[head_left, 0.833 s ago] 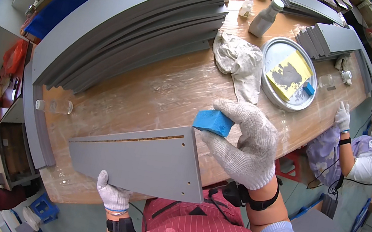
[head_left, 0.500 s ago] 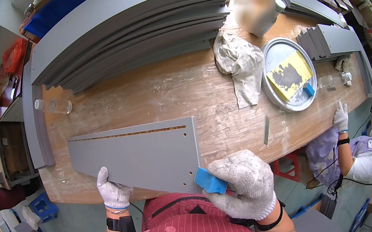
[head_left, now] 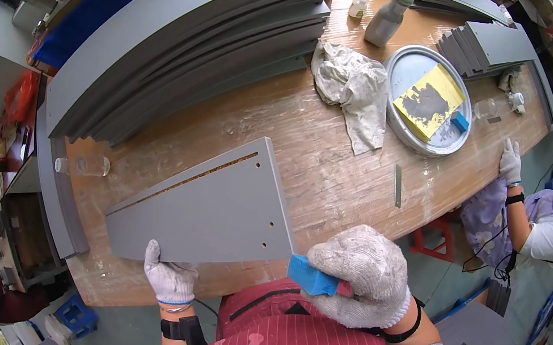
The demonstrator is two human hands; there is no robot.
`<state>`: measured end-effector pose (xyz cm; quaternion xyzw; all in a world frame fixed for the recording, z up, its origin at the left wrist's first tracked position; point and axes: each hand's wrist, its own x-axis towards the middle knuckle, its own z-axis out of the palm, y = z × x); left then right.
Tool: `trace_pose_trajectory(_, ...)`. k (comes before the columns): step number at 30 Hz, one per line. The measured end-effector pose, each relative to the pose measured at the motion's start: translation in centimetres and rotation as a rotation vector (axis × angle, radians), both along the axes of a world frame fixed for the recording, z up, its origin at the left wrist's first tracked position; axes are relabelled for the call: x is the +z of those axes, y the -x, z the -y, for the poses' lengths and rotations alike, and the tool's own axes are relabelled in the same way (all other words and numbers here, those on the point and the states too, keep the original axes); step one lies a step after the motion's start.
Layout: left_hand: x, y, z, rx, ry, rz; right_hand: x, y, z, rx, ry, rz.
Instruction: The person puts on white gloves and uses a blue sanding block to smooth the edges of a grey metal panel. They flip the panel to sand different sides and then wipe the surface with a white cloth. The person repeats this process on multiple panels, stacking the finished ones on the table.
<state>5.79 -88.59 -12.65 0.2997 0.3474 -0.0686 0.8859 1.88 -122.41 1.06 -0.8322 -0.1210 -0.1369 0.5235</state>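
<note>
A crumpled cloth [head_left: 354,87] lies near a bottle [head_left: 386,24]

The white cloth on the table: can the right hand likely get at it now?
Probably yes: only tabletop lies between the cloth and the right hand, though this hand holds a blue block.

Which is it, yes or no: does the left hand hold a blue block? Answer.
No: the left hand holds a grey panel, the right hand a blue block.
</note>
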Motion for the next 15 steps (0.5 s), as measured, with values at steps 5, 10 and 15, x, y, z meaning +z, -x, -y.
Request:
trace_pose_trajectory(5, 0.0, -0.4, -0.5, 0.067, 0.027, 0.023, -0.3, 0.6, 1.0, -0.132, -0.065, 0.035)
trace_pose_trajectory(10, 0.1, 0.4, -2.4, -0.032, 0.079, 0.106, -2.0, -3.2, -1.3, -0.316, -0.778, -0.185)
trace_pose_trajectory(15, 1.7, 0.8, -2.4, -0.114, 0.065, 0.192, -2.4, -8.7, -3.8, -0.167, -1.058, -0.289)
